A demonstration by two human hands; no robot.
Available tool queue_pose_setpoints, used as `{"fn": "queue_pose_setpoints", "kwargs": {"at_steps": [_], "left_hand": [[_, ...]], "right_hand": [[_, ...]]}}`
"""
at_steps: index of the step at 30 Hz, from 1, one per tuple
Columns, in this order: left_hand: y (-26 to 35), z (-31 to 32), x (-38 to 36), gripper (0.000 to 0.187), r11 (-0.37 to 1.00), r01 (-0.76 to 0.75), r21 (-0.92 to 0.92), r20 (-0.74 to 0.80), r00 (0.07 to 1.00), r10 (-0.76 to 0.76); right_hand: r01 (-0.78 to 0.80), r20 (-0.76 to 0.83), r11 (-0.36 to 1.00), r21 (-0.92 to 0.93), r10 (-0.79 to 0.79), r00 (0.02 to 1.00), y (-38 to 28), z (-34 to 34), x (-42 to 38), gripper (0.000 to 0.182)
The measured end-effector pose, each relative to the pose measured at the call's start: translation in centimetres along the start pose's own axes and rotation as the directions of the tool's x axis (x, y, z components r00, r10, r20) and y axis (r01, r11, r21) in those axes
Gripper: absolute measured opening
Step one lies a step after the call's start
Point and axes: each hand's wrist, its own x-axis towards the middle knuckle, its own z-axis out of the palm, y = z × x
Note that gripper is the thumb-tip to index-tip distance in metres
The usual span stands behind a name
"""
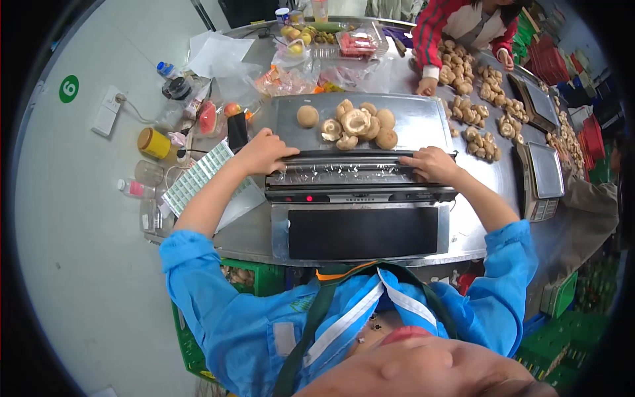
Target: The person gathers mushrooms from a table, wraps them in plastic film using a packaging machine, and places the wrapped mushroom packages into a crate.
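My left hand (264, 153) is at the left end of the wrapping machine (360, 197), its fingers closed on an edge of clear plastic film (350, 173). At the right end, my right hand (431, 164) pinches the film's other side. The film stretches between both hands over the machine's roller slot. Just beyond it, several brown mushrooms (357, 122) lie on a metal plate (417, 119), some with gills up. Nearest my body is the machine's dark flat pad (364, 233). A red light glows on the machine's front.
A co-worker's hand (427, 86) is near mushroom piles (456, 69) at the back right. Two scales (544, 171) stand on the right. A phone (237, 131), a label sheet (202, 175), jars (153, 142) and bagged fruit (296, 47) are at the left and back.
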Motion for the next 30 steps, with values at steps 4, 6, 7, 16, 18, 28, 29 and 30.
{"fn": "queue_pose_setpoints", "kwargs": {"at_steps": [4, 6, 7, 16, 18, 28, 29, 30], "left_hand": [[-1.8, -0.7, 4.6, 0.058, 0.958, 0.192, -0.213, -0.480, 0.833, -0.274], [-3.9, 2.7, 6.9, 0.062, 0.943, 0.176, -0.283, -0.391, 0.876, -0.281], [-4.2, 3.2, 7.6, 0.066, 0.918, 0.161, -0.362, -0.294, 0.915, -0.276], [2.2, -4.9, 14.3, 0.050, 0.755, -0.138, -0.641, -0.488, 0.833, -0.262], [4.0, -4.3, 17.5, 0.051, 0.872, -0.023, -0.490, -0.395, 0.897, -0.199], [4.0, -3.7, 10.7, 0.036, 0.969, -0.087, -0.233, -0.520, 0.853, -0.048], [3.1, -3.2, 7.8, 0.035, 0.988, -0.074, -0.138, -0.363, 0.932, 0.019], [2.2, -2.5, 5.2, 0.036, 0.996, -0.078, -0.041, -0.186, 0.980, 0.069]], "right_hand": [[-0.091, -0.014, 0.995, 0.044, 0.092, 0.996, -0.5, -0.2, 0.5, 0.047], [-0.148, 0.005, 0.987, 0.055, 0.148, 0.989, -0.8, -0.3, 0.6, 0.045], [-0.146, -0.015, 0.987, 0.070, 0.147, 0.989, -1.0, -0.2, 0.5, 0.044], [-0.107, -0.106, 0.985, 0.137, 0.122, 0.987, 0.0, 0.5, -0.1, 0.040], [-0.110, -0.106, 0.984, 0.142, 0.126, 0.986, -0.1, 0.6, -0.2, 0.040], [-0.078, -0.161, 0.987, 0.137, 0.100, 0.982, 0.4, 1.0, -1.0, 0.042], [-0.080, -0.160, 0.988, 0.132, 0.101, 0.982, 0.5, 1.1, -1.2, 0.042], [-0.081, -0.159, 0.988, 0.129, 0.102, 0.982, 0.6, 1.2, -1.4, 0.043]]}}
